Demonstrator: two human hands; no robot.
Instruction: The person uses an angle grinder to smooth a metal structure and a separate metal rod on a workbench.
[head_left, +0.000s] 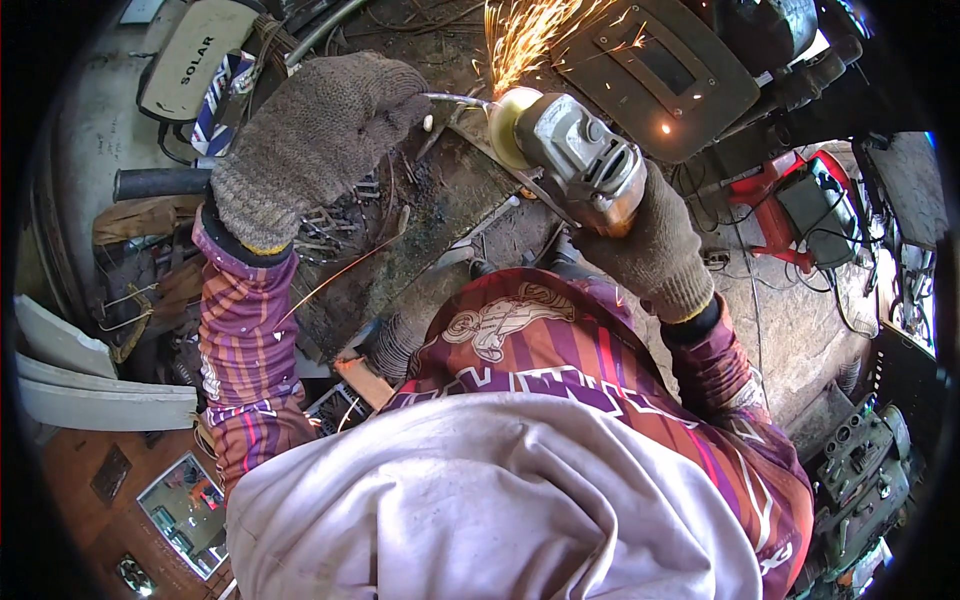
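In a grey-brown knitted glove, my left hand [320, 140] is closed on a thin metal rod [455, 98] that sticks out to the right from its fingers. My right hand [655, 240], gloved alike, grips the body of an angle grinder [585, 155]. The grinder's pale yellowish disc [513, 125] meets the free end of the rod. A spray of orange sparks [530, 40] flies away from that contact toward the far side. Beneath both hands lies a dark, dirty metal worktop [450, 200]. My fingertips are mostly hidden by the gloves and the tool.
A dark welding mask [655, 75] with a window lies beyond the grinder. Small metal scraps [330, 230] litter the worktop near my left wrist. A beige case [200, 60] stands at far left. On the right floor sits a red machine [790, 215] with loose cables.
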